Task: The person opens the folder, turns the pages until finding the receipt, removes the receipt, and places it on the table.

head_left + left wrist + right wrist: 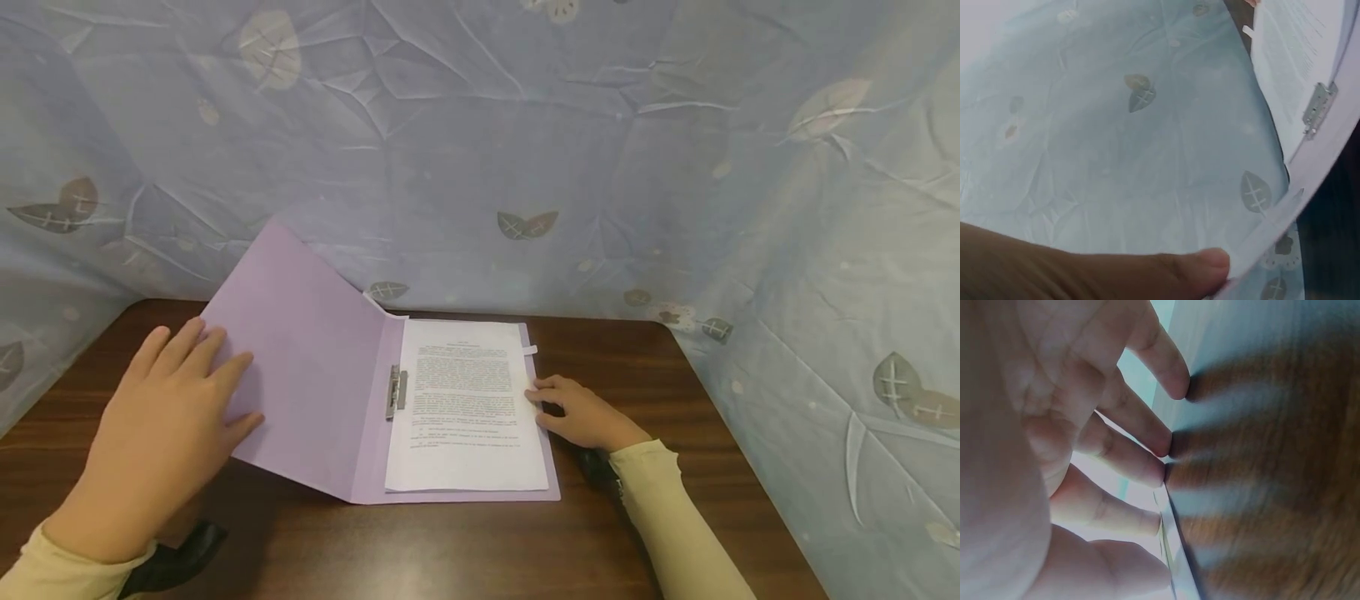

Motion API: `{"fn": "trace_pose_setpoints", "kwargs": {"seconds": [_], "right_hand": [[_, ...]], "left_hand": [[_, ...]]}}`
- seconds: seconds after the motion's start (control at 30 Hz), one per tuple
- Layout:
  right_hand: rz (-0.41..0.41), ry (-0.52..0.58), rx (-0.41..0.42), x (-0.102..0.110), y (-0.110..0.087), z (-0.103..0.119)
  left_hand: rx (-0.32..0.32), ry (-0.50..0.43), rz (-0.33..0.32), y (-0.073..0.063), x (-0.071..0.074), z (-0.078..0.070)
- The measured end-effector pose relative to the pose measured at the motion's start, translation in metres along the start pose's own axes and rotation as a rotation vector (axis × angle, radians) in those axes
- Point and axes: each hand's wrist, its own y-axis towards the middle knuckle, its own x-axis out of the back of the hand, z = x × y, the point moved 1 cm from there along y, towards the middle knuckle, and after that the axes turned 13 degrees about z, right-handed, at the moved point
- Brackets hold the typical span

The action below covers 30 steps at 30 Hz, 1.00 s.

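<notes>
Head view. A lilac clip folder (373, 450) lies open on the wood-grain desk (337, 558). Printed sheets (465, 408) rest on its right-hand panel beside the metal clip (396, 392); the left-hand cover (300, 358) slants up off the desk. The left hand (161, 425) is spread wide, fingers nearly straight, at the cover's free edge. The right hand (581, 412), fingers parted, rests at the opposite edge, below a small white tab (530, 350).

Left wrist view. A single digit, apparently the thumb, meets the rim of the cover; the other fingers are not shown. A light, flat touch should suit so thin a panel, which is best guided about its crease rather than bent.

Right wrist view. The fingers fan out, their tips at or just beside the folder's edge; no grip is visible. Gentle, even pressure here should steady the base without skewing the sheets.
</notes>
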Motion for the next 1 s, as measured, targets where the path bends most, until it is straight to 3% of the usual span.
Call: {"fn": "trace_pose_setpoints", "kwargs": {"seconds": [0.13, 0.33, 0.53, 0.77, 1.0], "right_hand": [[0.000, -0.007, 0.001, -0.002, 0.001, -0.002], [-0.004, -0.006, -0.010, -0.003, 0.001, -0.002], [0.003, -0.010, -0.022, -0.001, 0.001, 0.000], [0.000, -0.014, -0.009, -0.001, 0.001, 0.000], [-0.003, -0.020, -0.008, -0.001, 0.000, 0.000]], "left_hand": [[0.012, 0.027, 0.010, -0.003, -0.007, 0.003], [0.046, 0.011, 0.102, -0.007, -0.018, 0.007], [0.051, -0.016, 0.153, -0.006, -0.035, 0.012], [0.097, -0.056, 0.376, 0.001, -0.057, 0.011], [0.081, -0.118, 0.547, 0.013, -0.078, 0.005]]}}
